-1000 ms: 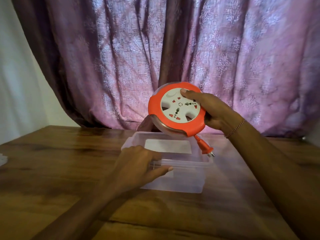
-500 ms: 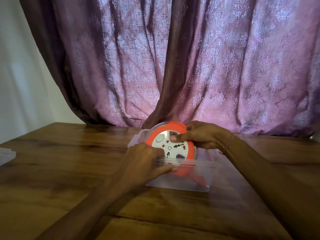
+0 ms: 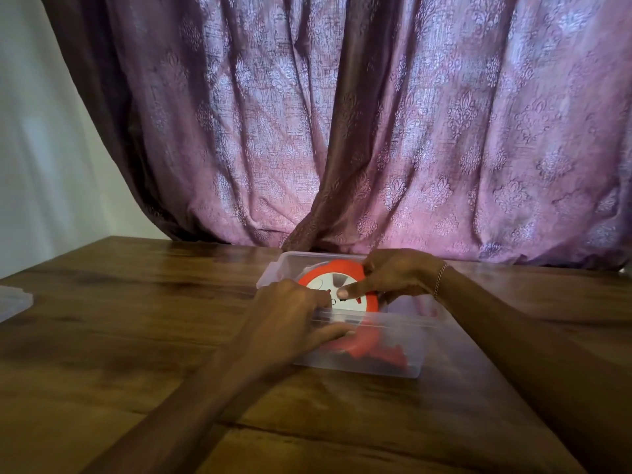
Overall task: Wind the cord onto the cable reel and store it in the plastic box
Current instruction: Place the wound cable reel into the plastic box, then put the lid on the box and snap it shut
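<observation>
An orange cable reel (image 3: 330, 271) with a white socket face sits tilted inside the clear plastic box (image 3: 420, 357) on the wooden table. My right hand (image 3: 393, 275) grips the reel's far right rim, thumb lying on the white face. My left hand (image 3: 290, 319) rests on the box's near left rim, fingers spread over the edge and touching the reel. The orange plug (image 3: 393, 355) shows blurred through the box's front wall. The wound cord itself is hidden inside the reel.
A clear plastic lid (image 3: 13, 302) lies at the table's far left edge. A purple patterned curtain (image 3: 342, 131) hangs right behind the table. Bare wooden tabletop (image 3: 136, 336) surrounds the box.
My right hand has lowered the reel from above the box down into it, and it now sits deeper. My left hand has stayed on the box's near rim.
</observation>
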{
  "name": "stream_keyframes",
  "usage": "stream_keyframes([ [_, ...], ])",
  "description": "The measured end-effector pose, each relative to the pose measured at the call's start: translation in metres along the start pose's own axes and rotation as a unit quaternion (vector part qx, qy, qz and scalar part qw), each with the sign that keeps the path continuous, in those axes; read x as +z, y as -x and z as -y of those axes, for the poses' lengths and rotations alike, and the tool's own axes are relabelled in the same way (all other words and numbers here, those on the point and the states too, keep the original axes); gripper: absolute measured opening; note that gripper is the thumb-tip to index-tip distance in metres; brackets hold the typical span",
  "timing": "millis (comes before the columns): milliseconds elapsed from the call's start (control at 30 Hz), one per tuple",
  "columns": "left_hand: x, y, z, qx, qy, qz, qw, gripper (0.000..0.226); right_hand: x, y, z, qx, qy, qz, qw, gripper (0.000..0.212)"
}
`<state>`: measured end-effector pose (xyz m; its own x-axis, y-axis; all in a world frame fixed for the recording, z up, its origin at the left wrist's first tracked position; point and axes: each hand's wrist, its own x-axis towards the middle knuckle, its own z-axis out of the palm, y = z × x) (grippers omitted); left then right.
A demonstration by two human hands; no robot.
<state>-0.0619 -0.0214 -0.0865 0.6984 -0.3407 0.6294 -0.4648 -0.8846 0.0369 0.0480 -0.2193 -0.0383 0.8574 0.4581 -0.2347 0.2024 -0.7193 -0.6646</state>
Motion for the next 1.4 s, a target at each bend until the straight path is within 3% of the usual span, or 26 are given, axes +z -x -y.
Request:
stream_keyframes([
  [100, -0.002, -0.001, -0.003, -0.019, 0.003, 0.003, 1.0, 0.054, -0.003, 0.005, 0.007, 0.011, 0.149, -0.046, 0.988, 0.062],
  [167, -0.005, -0.001, -0.004, -0.049, 0.048, -0.013, 0.998, 0.047, 0.0, 0.012, 0.015, 0.009, 0.268, -0.115, 0.956, 0.066],
  [267, -0.019, 0.001, 0.009, -0.082, 0.101, -0.039, 0.991, 0.069, 0.01, 0.018, 0.036, -0.031, 0.4, -0.294, 0.867, 0.075],
  [333, -0.034, 0.01, 0.027, -0.129, 0.097, -0.069, 0.985, 0.08, 0.018, 0.014, 0.061, -0.106, 0.389, -0.347, 0.847, 0.073],
  [500, -0.076, 0.057, 0.089, -0.302, 0.146, -0.117, 0.935, 0.063, 0.058, -0.017, 0.142, -0.27, 0.244, -0.201, 0.91, 0.07],
  [667, -0.117, 0.119, 0.152, -0.485, 0.023, -0.086, 0.87, 0.094, 0.135, -0.063, 0.216, -0.345, 0.152, -0.107, 0.92, 0.059],
  [867, -0.155, 0.197, 0.211, -0.567, -0.064, -0.109, 0.814, 0.093, 0.234, -0.132, 0.286, -0.372, 0.075, -0.036, 0.924, 0.041],
  [1067, -0.175, 0.245, 0.261, -0.62, -0.123, -0.121, 0.765, 0.085, 0.313, -0.205, 0.334, -0.365, 0.039, -0.004, 0.93, 0.055],
  [1233, -0.174, 0.26, 0.298, -0.692, -0.138, -0.106, 0.701, 0.08, 0.348, -0.251, 0.357, -0.339, 0.022, 0.014, 0.94, 0.068],
  [1333, -0.173, 0.261, 0.313, -0.731, -0.108, -0.136, 0.66, 0.082, 0.361, -0.269, 0.368, -0.326, 0.017, 0.031, 0.945, 0.074],
  [1400, -0.171, 0.261, 0.323, -0.732, -0.08, -0.166, 0.656, 0.084, 0.37, -0.279, 0.374, -0.326, 0.019, 0.047, 0.944, 0.072],
])
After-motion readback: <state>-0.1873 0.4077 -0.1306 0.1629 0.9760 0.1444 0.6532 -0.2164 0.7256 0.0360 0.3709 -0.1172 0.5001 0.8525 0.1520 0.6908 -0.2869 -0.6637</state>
